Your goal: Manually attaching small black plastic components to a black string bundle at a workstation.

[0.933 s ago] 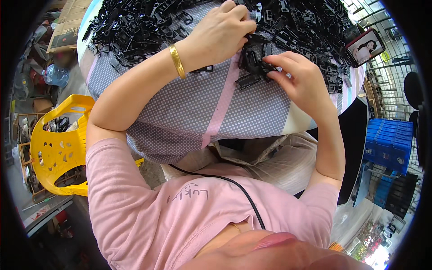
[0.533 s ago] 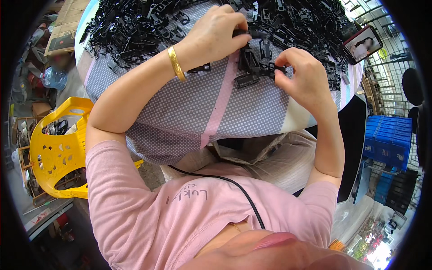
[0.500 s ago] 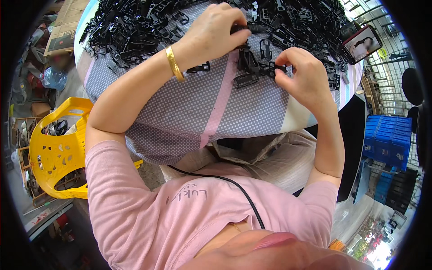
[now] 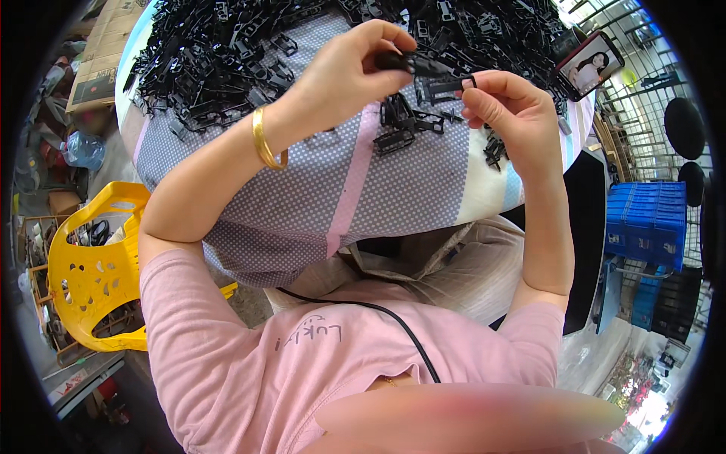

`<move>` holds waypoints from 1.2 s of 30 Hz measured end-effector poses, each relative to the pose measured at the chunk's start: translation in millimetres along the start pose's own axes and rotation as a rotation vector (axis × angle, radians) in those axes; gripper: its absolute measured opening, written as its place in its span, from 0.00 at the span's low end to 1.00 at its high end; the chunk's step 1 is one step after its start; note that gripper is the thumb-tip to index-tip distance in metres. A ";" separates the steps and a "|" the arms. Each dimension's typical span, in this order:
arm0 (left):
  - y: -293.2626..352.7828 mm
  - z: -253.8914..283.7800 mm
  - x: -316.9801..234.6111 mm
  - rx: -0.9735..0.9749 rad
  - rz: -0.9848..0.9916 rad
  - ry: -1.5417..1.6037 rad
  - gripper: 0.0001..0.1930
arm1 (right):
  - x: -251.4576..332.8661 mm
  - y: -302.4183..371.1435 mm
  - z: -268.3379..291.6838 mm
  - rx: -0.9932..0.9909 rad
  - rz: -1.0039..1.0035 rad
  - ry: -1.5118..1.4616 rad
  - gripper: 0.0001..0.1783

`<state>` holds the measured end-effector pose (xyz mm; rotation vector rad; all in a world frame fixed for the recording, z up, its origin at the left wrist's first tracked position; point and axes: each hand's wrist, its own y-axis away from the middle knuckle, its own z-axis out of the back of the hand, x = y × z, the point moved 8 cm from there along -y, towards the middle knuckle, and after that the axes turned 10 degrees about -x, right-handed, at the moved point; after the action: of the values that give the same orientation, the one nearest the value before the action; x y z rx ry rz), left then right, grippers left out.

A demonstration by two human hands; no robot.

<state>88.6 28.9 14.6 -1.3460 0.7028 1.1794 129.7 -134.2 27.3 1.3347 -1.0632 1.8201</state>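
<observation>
Hands now closer together, black piece between, open cloth toward near edge

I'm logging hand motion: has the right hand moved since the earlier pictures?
Yes: judged against the pink stripe on the tablecloth, the right hand has shifted slightly rightward and up the picture.

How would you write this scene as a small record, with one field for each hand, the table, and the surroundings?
Left hand: holds a dark thing, partly hidden; its kind is unclear
Right hand: pinches a small black part at the fingertips
Table: dotted cloth, with heaped black parts
Wrist: gold bracelet on the left
Right side: phone, lit screen; blue crates
Left side: yellow chair
</observation>
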 end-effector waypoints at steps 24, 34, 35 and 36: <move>11.3 -13.8 3.2 0.026 0.084 0.061 0.16 | -1.2 4.8 -9.3 -0.185 0.146 0.048 0.06; 11.9 -14.9 7.9 0.073 0.279 0.271 0.16 | 8.1 8.6 -14.5 -0.164 0.233 0.346 0.05; 11.4 -13.6 6.9 0.057 0.263 0.294 0.16 | 12.8 8.8 -14.1 -0.175 0.275 0.429 0.06; 11.2 -11.7 5.7 0.039 0.247 0.317 0.16 | 16.5 8.9 -14.1 -0.185 0.319 0.512 0.07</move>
<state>82.8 17.2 3.5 -1.4596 1.1405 1.1475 111.2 -125.4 38.7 0.5620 -1.1615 2.0767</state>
